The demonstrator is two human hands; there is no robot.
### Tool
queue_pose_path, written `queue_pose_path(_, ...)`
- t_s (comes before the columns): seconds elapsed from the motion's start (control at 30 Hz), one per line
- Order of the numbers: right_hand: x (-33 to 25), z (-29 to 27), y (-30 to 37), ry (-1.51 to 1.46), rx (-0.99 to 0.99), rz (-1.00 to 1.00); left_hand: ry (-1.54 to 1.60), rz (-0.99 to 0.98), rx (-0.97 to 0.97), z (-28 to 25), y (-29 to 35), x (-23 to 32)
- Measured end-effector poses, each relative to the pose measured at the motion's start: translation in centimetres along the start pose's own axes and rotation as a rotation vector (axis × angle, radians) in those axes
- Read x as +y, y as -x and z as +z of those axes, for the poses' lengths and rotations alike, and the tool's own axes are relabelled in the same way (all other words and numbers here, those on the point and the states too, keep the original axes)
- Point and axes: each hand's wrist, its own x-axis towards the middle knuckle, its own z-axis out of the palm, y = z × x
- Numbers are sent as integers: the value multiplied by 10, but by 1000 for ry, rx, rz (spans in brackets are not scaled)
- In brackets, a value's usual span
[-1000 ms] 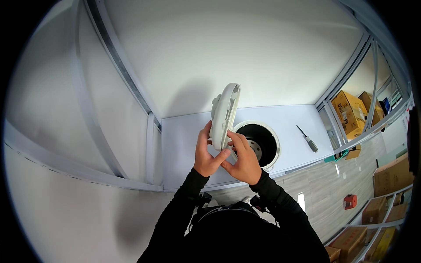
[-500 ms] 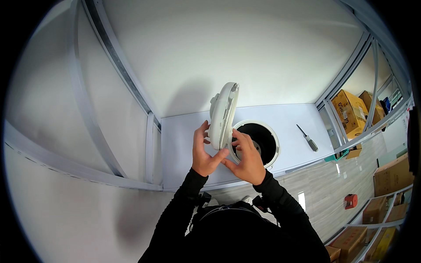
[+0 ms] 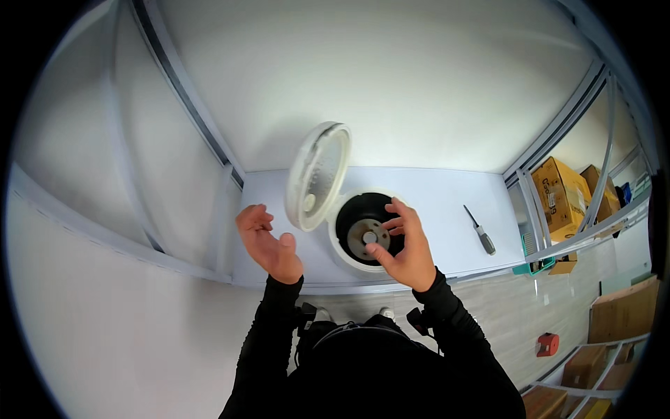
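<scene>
On the pale counter [image 3: 447, 185] in front of us, close to its front edge, sits a white round cooker body [image 3: 333, 241], placed so that we look straight down into its dark interior, where a metal disc [image 3: 360, 232] shows at the bottom. Its white lid [image 3: 324, 167] stands raised and tilted at the body's left side, its paler inner face turned toward the right; neither of our hands supports it, so we judge that a hinge where it meets the rim carries its weight. Our left hand [image 3: 272, 246] hangs just left of the lid, apart from it, its grip spread with thumb and fingers well separated and nothing between them, near enough, it seems, to steady the lid if it tips. Our right hand [image 3: 410, 253] is over the right part of the body's mouth, its grip also apart, fingers curved and thumb held off from them over the interior; nothing shows between them, and we cannot tell whether any fingertip touches the rim. Well to the right lies a screwdriver [image 3: 486, 242], its grey handle toward us and its dark shaft pointing away, a placing that probably leaves it out of the way yet convenient for our right hand.
</scene>
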Motion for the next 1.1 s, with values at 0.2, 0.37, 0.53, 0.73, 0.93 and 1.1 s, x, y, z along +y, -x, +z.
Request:
queue_pose_path(0.2,68,-94,19,103,123,23,6,143,-77,60,52,44)
queue_pose_path(0.37,150,-165,51,249,77,166,13,208,-332,139,109,62)
queue_pose_path(0.53,242,-214,105,480,165,274,-40,55,-492,203,163,66)
queue_pose_path(0.73,279,-245,160,708,108,471,-50,-101,-634,237,219,44)
queue_pose_path(0.93,313,-247,178,713,60,530,-129,-233,-785,241,252,28)
queue_pose_path(1.1,313,-245,168,716,-46,565,-182,-244,-822,237,255,33)
